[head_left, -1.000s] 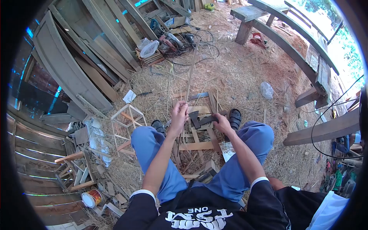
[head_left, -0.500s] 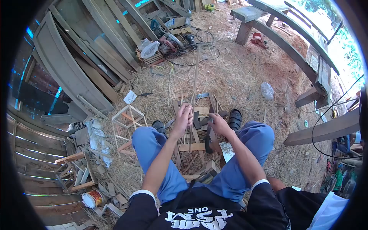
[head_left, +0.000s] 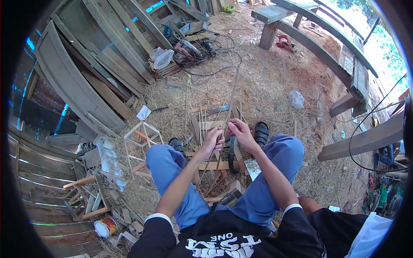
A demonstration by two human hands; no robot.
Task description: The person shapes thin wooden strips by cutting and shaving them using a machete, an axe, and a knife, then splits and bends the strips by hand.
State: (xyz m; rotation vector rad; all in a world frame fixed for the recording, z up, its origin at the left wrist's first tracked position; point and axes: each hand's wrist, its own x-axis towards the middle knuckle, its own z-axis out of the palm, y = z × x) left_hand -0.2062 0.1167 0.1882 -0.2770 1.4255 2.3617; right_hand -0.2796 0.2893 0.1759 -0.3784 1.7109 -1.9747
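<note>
The left hand (head_left: pixel 214 140) is closed in a loose fist around a thin wooden strip (head_left: pixel 232 92), which slants between the knees toward the far ground; the right hand (head_left: pixel 241 132) is half curled with its fingertips at the strip, though whether they grip it I cannot tell. At the near left is a tin can (head_left: pixel 106 226), its red-and-yellow label too small to read and its contents unclear. At the far left, a slatted wooden crate (head_left: pixel 169 70) has a translucent plastic bag (head_left: pixel 163 59) on top. The black T-shirt (head_left: pixel 193 232) reads "ONE"; its larger white letters are uncertain.
</note>
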